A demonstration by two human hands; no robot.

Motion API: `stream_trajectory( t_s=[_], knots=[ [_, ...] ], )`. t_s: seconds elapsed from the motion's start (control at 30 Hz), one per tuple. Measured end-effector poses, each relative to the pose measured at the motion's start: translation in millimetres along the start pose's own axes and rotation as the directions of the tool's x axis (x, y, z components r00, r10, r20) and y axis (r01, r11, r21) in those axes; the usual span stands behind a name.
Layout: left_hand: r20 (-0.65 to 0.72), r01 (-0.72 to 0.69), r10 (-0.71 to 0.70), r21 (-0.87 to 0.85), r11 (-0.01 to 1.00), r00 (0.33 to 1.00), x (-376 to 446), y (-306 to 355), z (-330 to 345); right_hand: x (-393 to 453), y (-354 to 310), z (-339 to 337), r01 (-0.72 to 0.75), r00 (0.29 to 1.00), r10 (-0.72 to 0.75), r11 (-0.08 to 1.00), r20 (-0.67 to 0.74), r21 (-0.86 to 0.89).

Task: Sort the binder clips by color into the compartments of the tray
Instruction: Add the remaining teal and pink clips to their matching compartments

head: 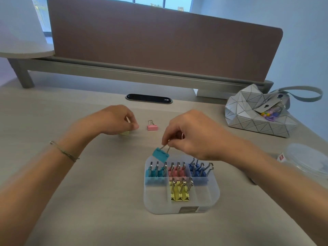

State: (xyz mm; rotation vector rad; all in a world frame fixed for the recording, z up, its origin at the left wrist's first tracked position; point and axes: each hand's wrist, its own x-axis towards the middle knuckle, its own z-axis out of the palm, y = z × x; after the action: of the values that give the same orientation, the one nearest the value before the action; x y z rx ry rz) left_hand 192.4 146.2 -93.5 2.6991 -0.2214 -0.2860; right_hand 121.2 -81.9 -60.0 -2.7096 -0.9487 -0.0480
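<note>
A clear plastic tray (154, 201) with several compartments sits on the desk in front of me. Its back row holds teal clips (156, 172), pink clips (177, 172) and dark blue clips (197, 172); yellow clips (179, 191) fill the front middle compartment. My right hand (193, 134) pinches the wire handles of a teal clip (160, 155), which hangs tilted just above the tray's back left corner. My left hand (113, 119) has its fingers closed over a pale yellow clip (125, 133) resting on the desk. One pink clip (152, 127) lies loose between my hands.
A silver geometric bag (257, 114) with a strap sits at the back right. A clear round lid or container (307, 158) lies at the right edge. A brown divider panel (159, 41) and a dark cable slot (149, 98) line the desk's far side.
</note>
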Motion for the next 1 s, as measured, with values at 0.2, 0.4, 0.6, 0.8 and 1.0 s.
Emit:
stream_trajectory(
  t_s=[0.2,0.4,0.6,0.8,1.0],
  knots=[
    [0.104,0.05,-0.072,0.202,0.978,0.992,4,-6,9,6,-12,8,0.181,0.982,-0.166,0.965,0.088,-0.191],
    [-0.041,0.019,-0.011,0.188,0.982,0.999,10,-11,15,18,-29,11,0.248,0.96,-0.179,0.899,0.214,-0.36],
    [-0.2,0.01,0.026,0.181,0.983,0.979,21,-28,19,23,-32,19,0.257,0.949,-0.159,0.89,0.271,-0.377],
    [-0.265,-0.018,0.071,0.195,0.981,0.962,33,-32,42,21,-21,9,0.168,0.967,-0.121,0.964,0.223,-0.206],
    [-0.235,-0.156,0.104,-0.218,0.963,0.967,10,1,12,14,7,-19,-0.139,0.985,0.135,0.99,-0.11,-0.028]
  ],
)
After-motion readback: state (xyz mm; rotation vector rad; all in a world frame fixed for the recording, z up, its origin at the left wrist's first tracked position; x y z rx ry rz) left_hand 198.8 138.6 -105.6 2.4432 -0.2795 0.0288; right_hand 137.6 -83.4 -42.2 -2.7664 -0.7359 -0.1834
